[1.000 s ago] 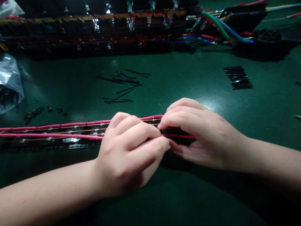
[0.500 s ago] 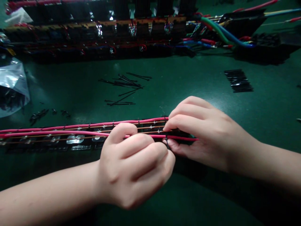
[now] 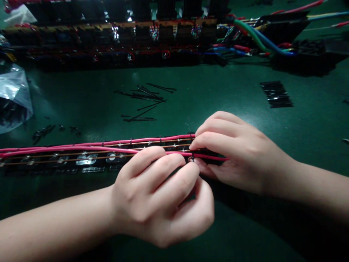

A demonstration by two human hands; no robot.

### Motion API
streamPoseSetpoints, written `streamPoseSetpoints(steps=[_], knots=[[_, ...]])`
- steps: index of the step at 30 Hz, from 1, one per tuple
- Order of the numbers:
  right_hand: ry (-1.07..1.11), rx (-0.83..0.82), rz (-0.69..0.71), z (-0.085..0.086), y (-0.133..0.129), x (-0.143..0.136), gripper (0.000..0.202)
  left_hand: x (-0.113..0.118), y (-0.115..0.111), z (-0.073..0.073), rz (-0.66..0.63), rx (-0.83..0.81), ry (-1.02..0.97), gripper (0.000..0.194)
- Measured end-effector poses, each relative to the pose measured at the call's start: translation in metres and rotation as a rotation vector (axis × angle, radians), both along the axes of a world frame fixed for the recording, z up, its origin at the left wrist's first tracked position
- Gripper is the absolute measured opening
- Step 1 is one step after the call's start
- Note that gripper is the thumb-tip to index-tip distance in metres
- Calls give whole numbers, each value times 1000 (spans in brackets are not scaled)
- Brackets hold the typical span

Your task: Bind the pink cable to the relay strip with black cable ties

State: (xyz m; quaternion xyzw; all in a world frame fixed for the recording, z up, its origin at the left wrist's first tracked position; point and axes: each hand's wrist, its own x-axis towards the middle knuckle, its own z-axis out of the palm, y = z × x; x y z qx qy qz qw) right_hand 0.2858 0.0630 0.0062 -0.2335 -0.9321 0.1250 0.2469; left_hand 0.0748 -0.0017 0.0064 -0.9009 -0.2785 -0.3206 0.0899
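Note:
A long black strip (image 3: 99, 166) with red cables (image 3: 68, 148) and thin brown wires runs from the left edge to the middle of the head view. Black ties circle the upper red cable at intervals. My right hand (image 3: 240, 153) grips the strip's right part, with fingertips on its top and the thumb by the lower red cable. A black cable tie (image 3: 192, 157) goes round that cable beside the thumb. My left hand (image 3: 163, 198) is curled just left of it, fingers bent and pressed together near the tie; what they hold is hidden.
Loose black ties (image 3: 147, 96) lie behind the strip, and a neat bundle of ties (image 3: 276, 94) is at the right. Short black pieces (image 3: 43, 133) and a clear plastic bag (image 3: 15, 98) are at the left. A long wired assembly (image 3: 117, 43) spans the back.
My left hand has loosened its tight fist a little, its lower knuckles moving right and down. The lower red cable has shifted slightly upward. My right hand has hardly moved.

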Motion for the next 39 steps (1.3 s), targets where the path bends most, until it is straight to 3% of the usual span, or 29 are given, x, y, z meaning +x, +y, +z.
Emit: streamPoseSetpoints(steps=[14, 19, 26, 30, 32, 34, 39], knots=[[-66, 168, 26, 5, -5, 2, 17, -8, 2, 2, -229, 25, 190, 21], [-58, 192, -33, 4, 1, 4, 13, 1, -6, -2, -374, -79, 175, 14], [-4, 109, -9, 5, 7, 4, 2, -4, 7, -4, -188, -67, 79, 9], [187, 73, 1, 3, 5, 10, 20, -9, 20, -3, 17, 28, 102, 5], [349, 97, -71, -3, 7, 17, 25, -12, 24, -4, 136, 52, 134, 9], [508, 31, -236, -11, 10, 24, 21, -14, 28, -6, 187, 42, 167, 8], [494, -123, -434, -24, 12, 31, 29, -17, 29, -9, 166, 73, 196, 8]])
